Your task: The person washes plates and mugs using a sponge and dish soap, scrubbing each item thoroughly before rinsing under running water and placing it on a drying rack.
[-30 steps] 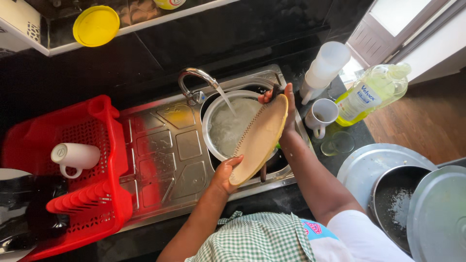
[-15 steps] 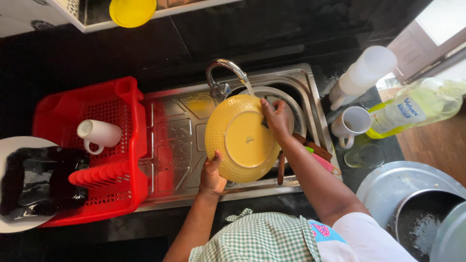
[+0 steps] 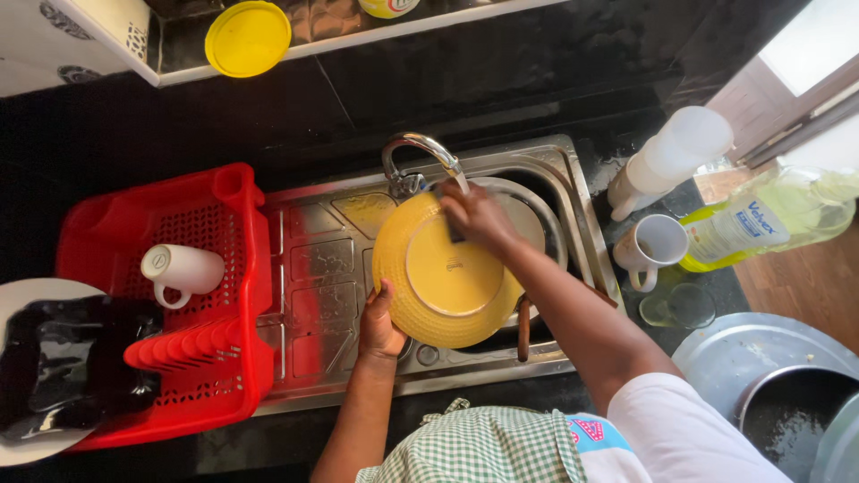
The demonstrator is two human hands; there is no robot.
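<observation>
While the red plastic dish rack on the left only holds a white ceramic mug lying on its side, the action's over the steel sink. The left hand grips the lower-left rim of the round yellow plate, thumb on top. A second ago the plate was tilted edge-on; now it's turned underside up beneath the curved chrome tap. The right hand presses flat on its upper edge, fingers together, looks like rinsing the back.
</observation>
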